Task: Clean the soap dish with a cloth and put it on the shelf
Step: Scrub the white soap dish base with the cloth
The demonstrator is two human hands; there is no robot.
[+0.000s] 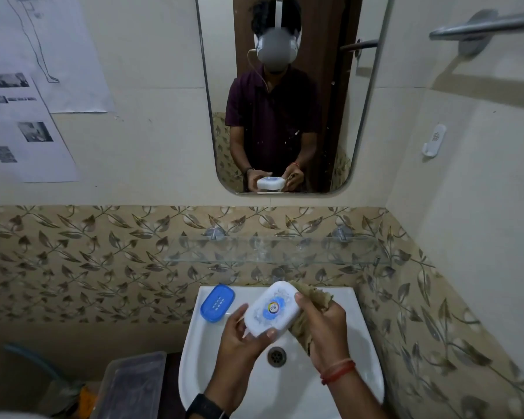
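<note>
the left hand (pixel 238 334) fingers grip a white soap dish (pixel 272 309) over the sink (pixel 194 343). the right hand (pixel 322 331) fingers clutch a brown cloth (pixel 313 294) against its right side. a glass shelf (pixel 273 251) sits beyond.

Both forearms reach forward over the sink (pixel 194 343). The left hand (pixel 239 337) cups upward with fingers curled; the right hand (pixel 324 331) is closed, thumb extended.

Glossy white plastic soap dish (pixel 272 309), rough tan cloth (pixel 310 300), clear glass shelf (pixel 273 251), glazed ceramic sink (pixel 285 385).
</note>
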